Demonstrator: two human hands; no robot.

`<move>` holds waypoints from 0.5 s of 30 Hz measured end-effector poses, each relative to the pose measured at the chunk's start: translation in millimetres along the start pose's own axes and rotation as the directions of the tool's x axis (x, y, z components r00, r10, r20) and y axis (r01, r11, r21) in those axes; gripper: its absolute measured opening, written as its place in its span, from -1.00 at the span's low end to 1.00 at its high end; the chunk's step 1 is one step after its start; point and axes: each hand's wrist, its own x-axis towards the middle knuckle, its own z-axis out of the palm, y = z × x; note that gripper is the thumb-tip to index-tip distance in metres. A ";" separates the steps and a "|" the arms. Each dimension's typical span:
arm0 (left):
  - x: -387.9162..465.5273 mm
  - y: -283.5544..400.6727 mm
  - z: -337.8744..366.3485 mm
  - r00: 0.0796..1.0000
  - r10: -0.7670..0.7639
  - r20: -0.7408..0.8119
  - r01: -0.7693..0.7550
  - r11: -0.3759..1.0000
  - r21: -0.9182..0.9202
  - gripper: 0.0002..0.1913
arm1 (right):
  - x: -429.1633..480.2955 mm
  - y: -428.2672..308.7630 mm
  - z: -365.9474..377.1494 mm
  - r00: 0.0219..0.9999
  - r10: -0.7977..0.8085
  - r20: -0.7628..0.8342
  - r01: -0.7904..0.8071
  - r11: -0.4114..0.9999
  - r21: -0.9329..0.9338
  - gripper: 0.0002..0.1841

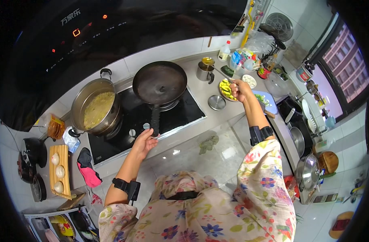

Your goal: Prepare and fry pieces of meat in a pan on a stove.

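My left hand [144,142] rests at the end of the handle of a black frying pan [160,81], its fingers partly spread; whether it grips the handle cannot be told. The pan sits over the right burner of the black gas hob [184,113]. My right hand [240,90] is closed on the handle of a metal ladle [208,61], whose bowl holds yellowish liquid above a steel oil pot [204,72]. Beneath this hand is a plate of sliced green-yellow vegetable [227,89]. The pot's round metal lid [217,102] lies on the counter.
A large steel pot [95,106] with yellowish food stands on the left burner. Buns lie on a wooden tray [61,172] at left. Right are a small white bowl [249,81], a blue cutting board [267,101] with chopped greens, and a cleaver handle [269,114].
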 end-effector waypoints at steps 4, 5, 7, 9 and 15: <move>-0.1 -1.4 -4.8 1.000 -0.001 -0.012 0.001 1.000 -0.031 -0.74 | -2.5 -0.9 2.1 0.999 -0.012 -0.033 0.010 0.999 -0.037 -0.81; 0.2 -1.2 -5.1 1.000 -0.009 -0.006 0.009 0.999 -0.031 -0.75 | -2.8 -0.8 2.3 1.000 -0.008 -0.028 0.007 0.999 -0.040 -0.81; 0.4 -0.9 -6.5 1.000 -0.011 -0.009 0.011 0.999 -0.034 -0.75 | -0.8 -0.9 1.7 0.999 0.001 -0.033 -0.001 1.000 -0.020 -0.80; 2.2 -3.4 -8.4 1.000 -0.016 0.006 0.016 0.999 -0.040 -0.75 | 0.0 -1.3 -1.7 1.000 0.007 -0.014 -0.007 1.000 -0.020 -0.81; 4.2 -5.7 -12.1 0.998 -0.050 0.034 0.053 0.997 -0.064 -0.65 | -3.5 -0.5 -1.8 0.999 -0.009 -0.034 0.007 0.999 -0.053 -0.78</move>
